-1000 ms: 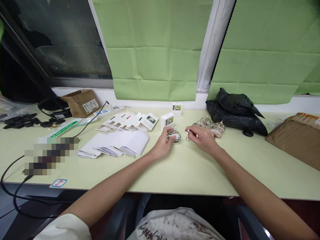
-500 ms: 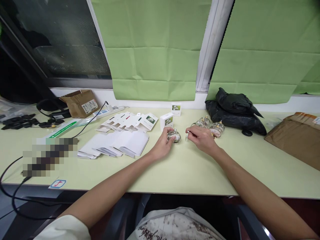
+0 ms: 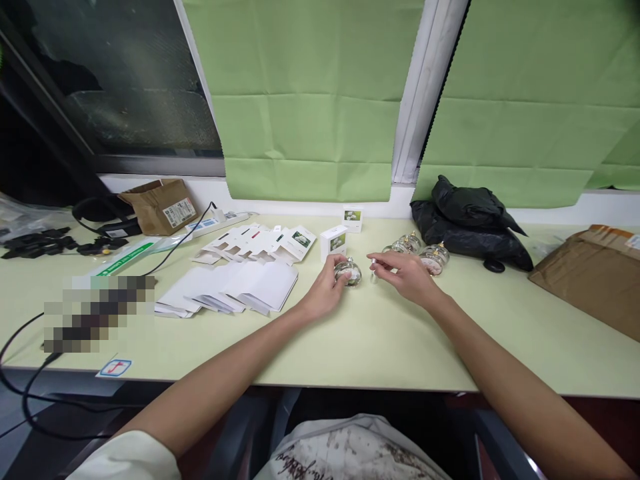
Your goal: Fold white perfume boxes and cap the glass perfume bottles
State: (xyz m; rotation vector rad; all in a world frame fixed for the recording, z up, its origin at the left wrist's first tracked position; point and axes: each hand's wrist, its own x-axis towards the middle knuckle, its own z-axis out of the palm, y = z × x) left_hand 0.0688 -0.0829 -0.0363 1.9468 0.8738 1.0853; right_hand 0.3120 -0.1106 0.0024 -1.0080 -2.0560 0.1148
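My left hand (image 3: 323, 291) is closed around a small round glass bottle (image 3: 350, 273) with a narrow neck, which sits low over the table. A short way to its right, my right hand (image 3: 400, 272) pinches a small shiny, clear piece (image 3: 373, 271), upright at the fingertips; whether it is a cap or a vial cannot be made out. Its index finger is raised off the piece. Behind the right hand lie several more round glass bottles (image 3: 434, 259) with gold-coloured tops, partly hidden by the fingers. A small white box with a green picture (image 3: 333, 241) stands just beyond my left hand.
To the left lie several flat white boxes (image 3: 253, 245) and several folded white papers (image 3: 265, 285). Another printed box (image 3: 353, 220) stands at the back. Black plastic bags (image 3: 470, 227) and a brown carton (image 3: 590, 277) are on the right, an opened carton (image 3: 163, 208) and cables at left.
My right hand's index finger has lifted and straightened, showing more of the small shiny piece. My left hand and the bottle have hardly moved.
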